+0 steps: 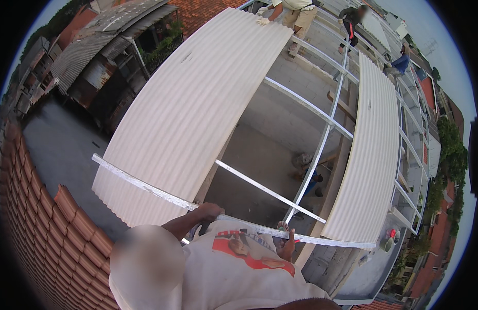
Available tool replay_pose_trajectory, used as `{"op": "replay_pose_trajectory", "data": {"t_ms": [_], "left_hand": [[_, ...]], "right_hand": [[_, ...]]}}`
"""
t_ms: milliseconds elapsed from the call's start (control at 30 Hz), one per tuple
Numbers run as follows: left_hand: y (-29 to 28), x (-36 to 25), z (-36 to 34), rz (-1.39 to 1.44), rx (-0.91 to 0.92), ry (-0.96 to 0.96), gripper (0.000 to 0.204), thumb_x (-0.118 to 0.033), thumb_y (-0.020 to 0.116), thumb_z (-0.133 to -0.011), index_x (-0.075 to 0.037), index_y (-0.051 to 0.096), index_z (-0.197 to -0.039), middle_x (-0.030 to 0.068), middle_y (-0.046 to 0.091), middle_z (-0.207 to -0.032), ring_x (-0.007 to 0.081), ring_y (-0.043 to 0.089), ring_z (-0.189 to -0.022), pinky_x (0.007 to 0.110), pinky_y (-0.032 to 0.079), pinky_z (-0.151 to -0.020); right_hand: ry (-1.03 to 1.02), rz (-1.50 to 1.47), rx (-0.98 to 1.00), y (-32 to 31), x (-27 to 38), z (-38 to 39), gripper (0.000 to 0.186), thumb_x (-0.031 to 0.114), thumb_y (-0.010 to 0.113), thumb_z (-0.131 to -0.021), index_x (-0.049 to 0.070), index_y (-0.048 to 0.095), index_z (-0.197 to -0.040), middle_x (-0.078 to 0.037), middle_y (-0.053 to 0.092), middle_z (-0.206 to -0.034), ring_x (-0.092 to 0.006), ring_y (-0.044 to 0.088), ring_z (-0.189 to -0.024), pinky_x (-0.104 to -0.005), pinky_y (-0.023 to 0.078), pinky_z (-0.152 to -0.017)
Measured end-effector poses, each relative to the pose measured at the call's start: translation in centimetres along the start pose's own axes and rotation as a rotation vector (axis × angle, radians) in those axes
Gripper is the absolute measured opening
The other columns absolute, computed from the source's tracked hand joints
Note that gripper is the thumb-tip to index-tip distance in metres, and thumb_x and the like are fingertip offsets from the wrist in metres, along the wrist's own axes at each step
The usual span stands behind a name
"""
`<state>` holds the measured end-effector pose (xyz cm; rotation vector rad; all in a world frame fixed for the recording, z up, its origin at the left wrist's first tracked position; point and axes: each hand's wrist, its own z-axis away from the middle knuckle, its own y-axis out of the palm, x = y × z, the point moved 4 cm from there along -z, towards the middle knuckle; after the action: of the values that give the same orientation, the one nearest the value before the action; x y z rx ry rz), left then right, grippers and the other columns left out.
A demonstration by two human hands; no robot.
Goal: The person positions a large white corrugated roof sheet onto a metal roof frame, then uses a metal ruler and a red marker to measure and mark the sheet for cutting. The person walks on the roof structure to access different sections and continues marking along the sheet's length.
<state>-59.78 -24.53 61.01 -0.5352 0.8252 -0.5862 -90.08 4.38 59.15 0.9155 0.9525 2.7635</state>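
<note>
Neither of my hands shows; a dark rounded part at the lower edge may be my arm or knee, I cannot tell which. Close in front of me is a co-worker in a white shirt [249,263] with a red print, head at the left. One of that person's hands [211,210] is closed at the metal roof beam [151,187]. The other hand [288,245] is raised beside the same beam, fingers pointing up. Beyond the beam lies a long white corrugated roofing sheet [192,103]. A second corrugated sheet [376,155] lies on the frame at the right.
Between the sheets, metal purlins [270,188] cross an open drop with a person in blue [312,181] below. A gloved worker [300,13] touches the far sheet end; another worker [351,23] bends beside. Roof tiles [48,227] slope at left. Buckets [391,240] stand lower right.
</note>
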Motion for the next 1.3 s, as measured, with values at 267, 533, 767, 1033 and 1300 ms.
{"op": "replay_pose_trajectory", "data": {"t_ms": [267,533,767,1033,1300], "left_hand": [[0.3,0.5,-0.6,-0.055,-0.012,0.024,0.031,-0.024,0.070,-0.082,-0.011,0.068,-0.111,0.0197,0.074,-0.103,0.0392,0.072,-0.102,0.052,0.056,-0.085],[2.2,1.9,-1.6,-0.082,0.042,-0.029,0.031,-0.030,0.064,-0.091,-0.015,0.067,-0.118,0.0175,0.074,-0.108,0.0374,0.071,-0.106,0.054,0.055,-0.086],[2.0,1.5,-1.1,-0.062,0.017,-0.041,0.030,-0.026,0.065,-0.088,-0.013,0.068,-0.115,0.0187,0.074,-0.108,0.0378,0.071,-0.105,0.053,0.056,-0.085],[2.2,1.7,-0.9,-0.060,-0.029,-0.017,0.027,-0.023,0.067,-0.085,-0.011,0.069,-0.109,0.0194,0.074,-0.105,0.0383,0.072,-0.102,0.052,0.057,-0.083],[1.7,1.3,-0.8,-0.036,-0.008,-0.061,0.028,-0.022,0.067,-0.085,-0.013,0.070,-0.112,0.0179,0.075,-0.106,0.0366,0.072,-0.103,0.051,0.057,-0.085]], "right_hand": [[0.058,0.097,-0.370,3.8,0.5,3.1,0.037,0.008,0.058,-0.096,0.000,0.056,-0.132,-0.014,0.063,-0.132,-0.0242,0.059,-0.130,-0.0389,0.042,-0.119],[0.092,0.245,-0.444,3.1,0.2,3.1,0.039,0.012,0.058,-0.098,0.005,0.058,-0.136,-0.009,0.062,-0.137,-0.0210,0.056,-0.135,-0.0376,0.041,-0.117],[0.124,0.316,-0.401,4.5,0.2,4.2,0.041,0.019,0.058,-0.100,0.007,0.057,-0.139,-0.007,0.062,-0.139,-0.0186,0.055,-0.135,-0.0376,0.043,-0.115],[0.094,0.260,-0.405,3.6,0.1,3.9,0.040,0.014,0.060,-0.098,0.005,0.056,-0.137,-0.009,0.062,-0.136,-0.0210,0.055,-0.135,-0.0374,0.044,-0.115],[0.050,0.200,-0.270,2.2,-0.5,2.9,0.038,0.011,0.059,-0.098,0.003,0.056,-0.135,-0.011,0.061,-0.136,-0.0231,0.055,-0.136,-0.0378,0.044,-0.116]]}}
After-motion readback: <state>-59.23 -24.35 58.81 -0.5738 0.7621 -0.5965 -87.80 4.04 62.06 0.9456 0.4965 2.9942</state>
